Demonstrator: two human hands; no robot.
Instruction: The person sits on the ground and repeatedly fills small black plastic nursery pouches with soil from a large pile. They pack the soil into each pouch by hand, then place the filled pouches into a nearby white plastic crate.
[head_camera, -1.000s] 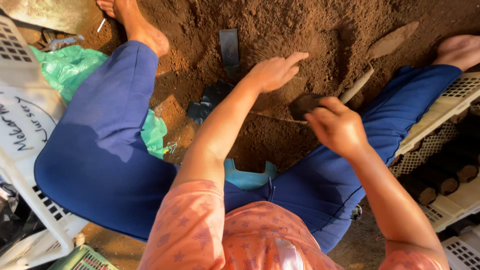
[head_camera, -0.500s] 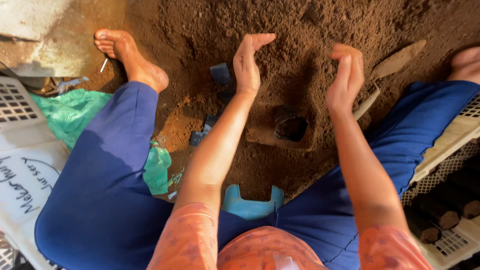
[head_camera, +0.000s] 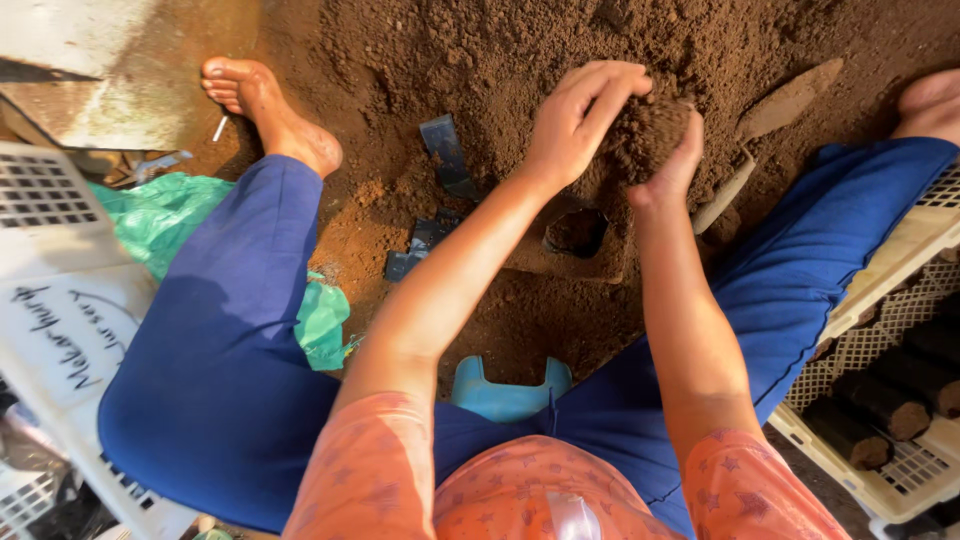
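My left hand and my right hand are cupped together around a clump of brown soil, lifted just above the big soil pile. Directly below the hands stands a small black planting bag with its mouth open, set in the dirt between my legs. A trowel caked in soil lies to the right of my hands, its handle pointing down-left.
Empty black bags lie flat on the soil left of the open one. A white crate and green plastic sit at left. A cream crate with filled bags stands at right. I sit on a blue stool.
Both hands reached out to the soil pile, palms apart, then came together and scooped up a clump of soil, which they now hold over the small black bag.
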